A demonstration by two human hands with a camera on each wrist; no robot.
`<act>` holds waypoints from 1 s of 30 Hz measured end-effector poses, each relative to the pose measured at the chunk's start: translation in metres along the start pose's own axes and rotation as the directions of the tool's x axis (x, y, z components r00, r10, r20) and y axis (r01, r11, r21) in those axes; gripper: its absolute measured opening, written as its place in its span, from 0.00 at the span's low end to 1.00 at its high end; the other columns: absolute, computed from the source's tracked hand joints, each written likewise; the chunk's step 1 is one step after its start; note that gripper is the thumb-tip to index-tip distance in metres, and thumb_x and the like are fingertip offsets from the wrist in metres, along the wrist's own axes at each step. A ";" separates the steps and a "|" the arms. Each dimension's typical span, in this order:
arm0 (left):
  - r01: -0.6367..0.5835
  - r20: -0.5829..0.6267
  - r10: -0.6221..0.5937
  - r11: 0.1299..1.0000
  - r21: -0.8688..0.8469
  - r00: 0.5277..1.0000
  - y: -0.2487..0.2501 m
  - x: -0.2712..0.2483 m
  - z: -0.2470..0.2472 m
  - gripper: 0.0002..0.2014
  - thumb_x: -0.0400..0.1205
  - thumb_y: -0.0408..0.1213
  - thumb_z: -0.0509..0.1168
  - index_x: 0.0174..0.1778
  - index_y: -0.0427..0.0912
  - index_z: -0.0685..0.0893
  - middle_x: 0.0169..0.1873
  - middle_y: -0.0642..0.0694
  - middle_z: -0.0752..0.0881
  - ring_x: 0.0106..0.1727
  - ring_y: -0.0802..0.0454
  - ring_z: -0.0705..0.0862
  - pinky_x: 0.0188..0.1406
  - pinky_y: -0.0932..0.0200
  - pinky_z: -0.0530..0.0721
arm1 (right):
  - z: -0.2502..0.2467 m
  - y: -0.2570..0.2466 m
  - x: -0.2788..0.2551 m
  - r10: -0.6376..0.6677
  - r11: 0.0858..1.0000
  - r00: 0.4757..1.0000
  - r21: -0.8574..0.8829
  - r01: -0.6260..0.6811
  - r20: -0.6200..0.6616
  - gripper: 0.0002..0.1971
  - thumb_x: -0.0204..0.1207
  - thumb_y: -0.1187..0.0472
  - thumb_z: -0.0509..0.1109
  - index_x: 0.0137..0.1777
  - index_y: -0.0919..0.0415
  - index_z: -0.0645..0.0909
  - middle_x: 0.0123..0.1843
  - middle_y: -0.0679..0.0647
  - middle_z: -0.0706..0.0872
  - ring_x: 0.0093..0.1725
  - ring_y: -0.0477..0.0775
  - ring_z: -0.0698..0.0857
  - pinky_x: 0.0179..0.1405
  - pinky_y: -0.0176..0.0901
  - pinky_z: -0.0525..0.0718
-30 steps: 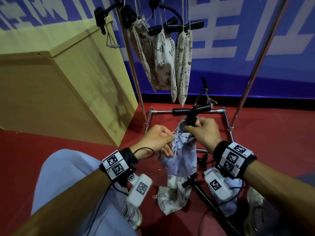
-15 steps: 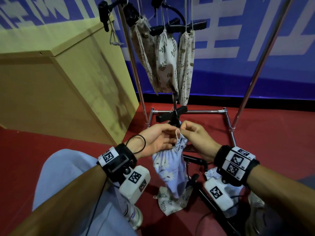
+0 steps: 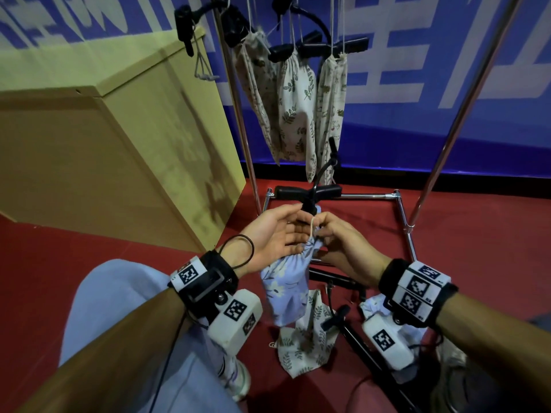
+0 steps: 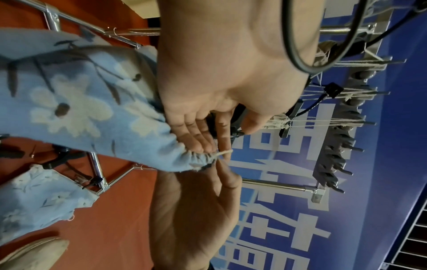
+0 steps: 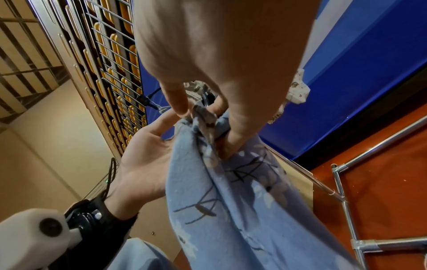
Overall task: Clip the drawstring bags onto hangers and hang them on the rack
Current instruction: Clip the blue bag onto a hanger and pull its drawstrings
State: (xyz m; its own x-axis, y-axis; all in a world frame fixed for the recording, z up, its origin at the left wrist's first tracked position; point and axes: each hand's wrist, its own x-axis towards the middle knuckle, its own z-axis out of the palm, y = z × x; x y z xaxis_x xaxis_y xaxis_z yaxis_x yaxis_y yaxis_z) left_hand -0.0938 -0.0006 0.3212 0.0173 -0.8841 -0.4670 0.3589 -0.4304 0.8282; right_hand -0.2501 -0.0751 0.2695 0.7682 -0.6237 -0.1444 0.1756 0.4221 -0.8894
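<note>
A light blue floral drawstring bag (image 3: 285, 281) hangs by its gathered neck between my hands. My right hand (image 3: 320, 225) pinches that neck and its cream cord (image 3: 312, 227); in the right wrist view the right hand (image 5: 198, 111) has thumb and fingers closed on the bunched cloth (image 5: 231, 201). My left hand (image 3: 301, 213) lies palm up, thumb and index finger pinching the clip of a black hanger (image 3: 307, 192) just above the bag's neck. The left wrist view shows the left hand (image 4: 238, 131) on that clip, its other fingers straight beside the bag (image 4: 76, 102).
Three printed bags (image 3: 295, 99) hang on black hangers from the chrome rack (image 3: 238, 114). On the red floor lie a leaf-print bag (image 3: 304, 347), another blue bag (image 3: 372, 307) and spare hangers (image 3: 337, 281). A wooden box (image 3: 104, 138) stands to the left.
The hanger has swung from tilted back to level across the rack's base. My left palm has turned upward, and both hands have closed in on the bag's neck.
</note>
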 end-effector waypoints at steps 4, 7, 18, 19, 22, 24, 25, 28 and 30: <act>-0.007 0.008 0.006 0.999 0.037 1.000 0.000 0.000 0.000 0.17 0.87 0.50 0.61 0.50 0.40 0.88 0.40 0.46 0.86 0.37 0.54 0.81 0.34 0.64 0.81 | -0.001 0.003 0.000 -0.053 0.992 0.999 -0.110 0.053 0.008 0.08 0.78 0.65 0.72 0.45 0.55 0.76 0.46 0.54 0.83 0.45 0.50 0.82 0.50 0.46 0.82; -0.043 0.026 0.040 0.994 0.099 0.999 -0.002 -0.001 0.003 0.16 0.87 0.48 0.62 0.48 0.41 0.90 0.41 0.48 0.86 0.38 0.55 0.80 0.37 0.63 0.80 | 0.000 0.007 -0.001 -0.126 0.974 0.992 -0.188 0.124 0.000 0.07 0.84 0.65 0.70 0.50 0.62 0.73 0.47 0.54 0.85 0.47 0.46 0.84 0.49 0.39 0.84; -0.266 -0.310 0.350 0.922 0.282 0.884 0.036 -0.016 -0.013 0.14 0.85 0.33 0.60 0.38 0.31 0.86 0.27 0.38 0.86 0.24 0.45 0.86 0.21 0.62 0.83 | 0.005 -0.012 0.003 -0.066 0.997 0.990 0.038 0.072 -0.128 0.26 0.72 0.37 0.70 0.53 0.61 0.89 0.54 0.61 0.90 0.55 0.55 0.89 0.66 0.51 0.84; -0.228 -0.415 0.365 0.911 0.345 0.833 0.039 -0.011 -0.024 0.15 0.84 0.35 0.60 0.33 0.35 0.83 0.21 0.44 0.80 0.20 0.47 0.80 0.18 0.63 0.76 | 0.003 -0.014 0.004 -0.046 0.998 0.992 0.036 0.050 -0.117 0.24 0.74 0.37 0.66 0.49 0.57 0.92 0.53 0.58 0.92 0.55 0.53 0.90 0.64 0.48 0.86; 0.111 -0.627 0.290 0.847 0.520 0.724 0.031 0.019 -0.038 0.18 0.89 0.42 0.57 0.33 0.43 0.80 0.22 0.44 0.78 0.22 0.49 0.71 0.26 0.54 0.72 | -0.006 -0.013 0.006 0.001 0.999 0.998 0.051 0.002 -0.066 0.29 0.78 0.34 0.58 0.32 0.52 0.92 0.45 0.53 0.93 0.48 0.49 0.92 0.56 0.43 0.87; 0.364 -0.565 -0.114 0.863 0.352 0.817 0.007 0.028 -0.034 0.21 0.92 0.47 0.53 0.44 0.40 0.86 0.22 0.39 0.83 0.20 0.54 0.76 0.36 0.49 0.83 | -0.009 -0.011 0.005 0.074 0.995 0.996 0.070 -0.071 -0.049 0.35 0.74 0.28 0.63 0.48 0.61 0.92 0.55 0.61 0.92 0.58 0.58 0.91 0.67 0.57 0.85; 0.453 -0.418 -0.325 0.855 0.255 0.849 -0.005 0.026 -0.032 0.23 0.91 0.51 0.53 0.45 0.39 0.86 0.25 0.39 0.86 0.23 0.52 0.81 0.36 0.51 0.87 | -0.010 -0.009 0.006 0.107 0.992 0.994 0.074 -0.104 -0.038 0.43 0.71 0.25 0.66 0.60 0.68 0.88 0.63 0.66 0.89 0.65 0.64 0.88 0.73 0.63 0.80; 0.372 -0.174 -0.346 0.915 0.155 0.922 -0.026 0.020 -0.027 0.17 0.90 0.47 0.54 0.44 0.42 0.82 0.33 0.46 0.86 0.31 0.50 0.83 0.32 0.59 0.83 | -0.015 -0.013 0.007 0.144 0.989 0.989 0.036 -0.143 -0.018 0.56 0.68 0.20 0.66 0.75 0.73 0.74 0.72 0.72 0.82 0.74 0.70 0.81 0.79 0.68 0.72; 0.252 -0.261 -0.208 0.956 0.148 0.943 -0.030 0.025 -0.029 0.11 0.90 0.33 0.55 0.47 0.39 0.81 0.31 0.45 0.85 0.24 0.53 0.83 0.21 0.64 0.79 | -0.016 -0.021 0.007 0.144 0.988 0.990 0.050 -0.144 -0.002 0.54 0.67 0.20 0.68 0.73 0.71 0.77 0.70 0.72 0.84 0.72 0.70 0.82 0.78 0.67 0.73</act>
State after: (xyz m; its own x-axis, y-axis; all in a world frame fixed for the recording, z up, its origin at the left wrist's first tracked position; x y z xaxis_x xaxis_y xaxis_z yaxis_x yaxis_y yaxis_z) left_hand -0.0769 -0.0041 0.2753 0.1851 -0.6963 -0.6935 0.2093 -0.6616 0.7201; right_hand -0.2584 -0.0990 0.2801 0.7841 -0.5577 -0.2723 0.0937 0.5401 -0.8364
